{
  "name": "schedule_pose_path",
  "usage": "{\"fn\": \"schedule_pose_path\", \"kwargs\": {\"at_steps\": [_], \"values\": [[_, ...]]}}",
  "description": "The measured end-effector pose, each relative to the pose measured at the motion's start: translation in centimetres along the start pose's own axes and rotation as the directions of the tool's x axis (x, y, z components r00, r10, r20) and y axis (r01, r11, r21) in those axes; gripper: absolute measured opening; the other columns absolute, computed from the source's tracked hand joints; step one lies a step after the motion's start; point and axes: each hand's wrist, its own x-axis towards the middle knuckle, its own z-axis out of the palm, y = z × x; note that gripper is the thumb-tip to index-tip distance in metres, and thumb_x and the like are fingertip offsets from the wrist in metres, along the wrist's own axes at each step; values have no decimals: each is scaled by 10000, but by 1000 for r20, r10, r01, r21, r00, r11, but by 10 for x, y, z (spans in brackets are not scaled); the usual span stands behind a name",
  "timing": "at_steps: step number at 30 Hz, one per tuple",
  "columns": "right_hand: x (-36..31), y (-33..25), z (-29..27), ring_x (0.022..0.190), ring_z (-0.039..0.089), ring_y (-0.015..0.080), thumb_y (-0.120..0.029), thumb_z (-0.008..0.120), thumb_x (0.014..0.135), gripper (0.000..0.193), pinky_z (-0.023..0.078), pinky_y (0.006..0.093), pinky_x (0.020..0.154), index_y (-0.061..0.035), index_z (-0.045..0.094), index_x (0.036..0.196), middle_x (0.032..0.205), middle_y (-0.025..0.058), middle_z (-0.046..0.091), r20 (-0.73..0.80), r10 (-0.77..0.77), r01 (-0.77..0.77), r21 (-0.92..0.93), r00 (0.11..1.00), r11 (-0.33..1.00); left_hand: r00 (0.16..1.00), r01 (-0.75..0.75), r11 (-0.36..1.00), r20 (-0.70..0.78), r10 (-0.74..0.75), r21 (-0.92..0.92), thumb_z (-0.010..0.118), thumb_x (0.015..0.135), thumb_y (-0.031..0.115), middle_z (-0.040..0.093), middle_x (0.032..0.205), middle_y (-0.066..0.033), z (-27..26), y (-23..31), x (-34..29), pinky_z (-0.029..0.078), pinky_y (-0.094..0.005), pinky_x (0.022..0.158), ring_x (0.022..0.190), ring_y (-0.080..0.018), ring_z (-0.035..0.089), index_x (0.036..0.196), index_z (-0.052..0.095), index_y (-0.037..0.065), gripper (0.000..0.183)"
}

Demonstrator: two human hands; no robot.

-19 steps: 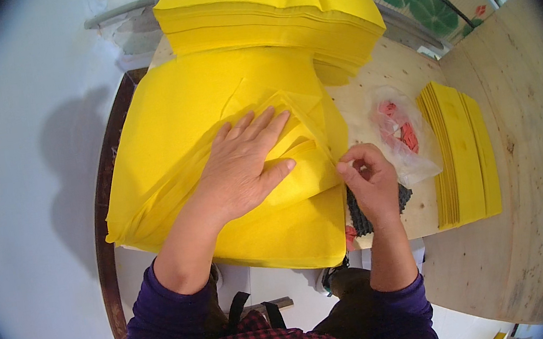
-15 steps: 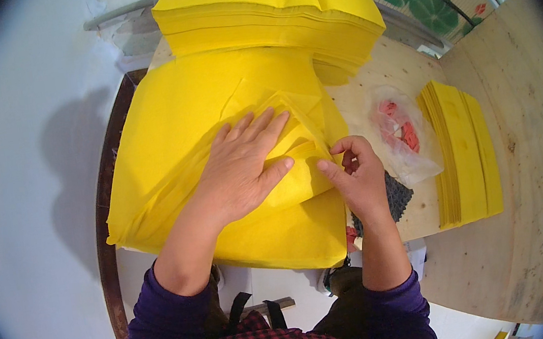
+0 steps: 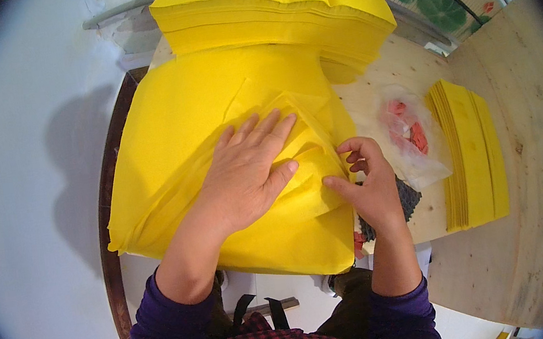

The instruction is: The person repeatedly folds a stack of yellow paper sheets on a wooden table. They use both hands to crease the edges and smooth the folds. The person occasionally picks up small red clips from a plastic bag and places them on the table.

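My left hand (image 3: 250, 172) lies flat on a broad pile of yellow cloth-like sheets (image 3: 177, 120), its fingers stretched out toward the far side. Under and around that palm the top sheet is folded and creased, with layered flaps rising toward the right. At the right edge of the pile is my right hand (image 3: 371, 181). Its fingers are loosely curled and stand apart from the thumb, which touches the folded edge. Nothing gripped shows between them.
Behind the pile stands a thick stack of yellow sheets (image 3: 266, 17). To the right on the wooden table (image 3: 401, 65) are a clear plastic bag (image 3: 430, 160) with red pieces, a dark textured pad (image 3: 409, 201) and another yellow stack (image 3: 473, 151) by a wooden board (image 3: 525, 138).
The view has shifted slightly. My right hand's thumb and fingers have spread a little further apart at the sheet's edge. My left hand stays flat on the pile.
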Motion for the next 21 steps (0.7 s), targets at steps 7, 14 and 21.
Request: {"fn": "schedule_pose_path", "kwargs": {"at_steps": [7,14,21], "values": [[-6,-5,-27,1263,510,334,-178,817,684,644,386,390,1085,-66,566,1266,1312,159,549,152,-225,241,-91,962,966,1000,3,1000,8,-3,2,467,996,373,395,1522,-207,-2,3,0,229,-542,1163,1404,-423,351,1503,363,81,595],[3,6,0,1279,499,309,-235,799,759,576,374,390,1086,-53,577,1258,1351,154,536,-16,-127,127,25,992,992,1000,5,999,13,-6,32,471,997,357,398,1523,-194,-5,6,1,232,-558,1159,1403,-415,355,1506,360,87,586],[11,8,9,1284,501,311,-213,799,762,565,375,382,1097,-52,575,1256,1355,153,534,-58,-154,152,-36,986,988,996,86,959,-14,-85,271,533,979,318,373,1548,-138,-12,29,0,189,-595,1163,1425,-370,336,1513,356,125,595]]}}
